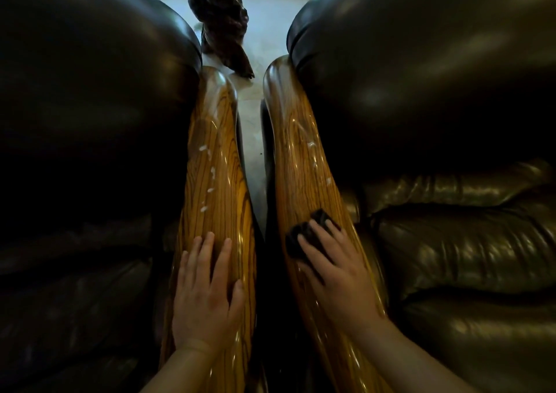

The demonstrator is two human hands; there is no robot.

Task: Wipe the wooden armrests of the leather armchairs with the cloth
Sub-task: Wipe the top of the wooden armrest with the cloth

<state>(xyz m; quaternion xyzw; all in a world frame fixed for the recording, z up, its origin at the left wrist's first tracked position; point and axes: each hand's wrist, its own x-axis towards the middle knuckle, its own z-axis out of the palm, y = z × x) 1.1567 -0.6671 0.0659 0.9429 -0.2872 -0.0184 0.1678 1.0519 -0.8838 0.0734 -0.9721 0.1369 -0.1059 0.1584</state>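
Two glossy wooden armrests run side by side up the middle of the view. My left hand (207, 290) lies flat, fingers apart, on the left armrest (215, 158), which carries several white foam spots further up. My right hand (334, 269) presses a small dark cloth (304, 233) onto the right armrest (296, 152); the cloth shows beyond and beside my fingertips. A few white spots sit higher on the right armrest too.
Dark leather armchairs flank the armrests: the left armchair (90, 92) and the right armchair (436, 92), with its wrinkled seat cushion at lower right. A narrow strip of pale floor (254, 128) shows between them. A dark carved wooden object (222, 22) stands beyond the gap.
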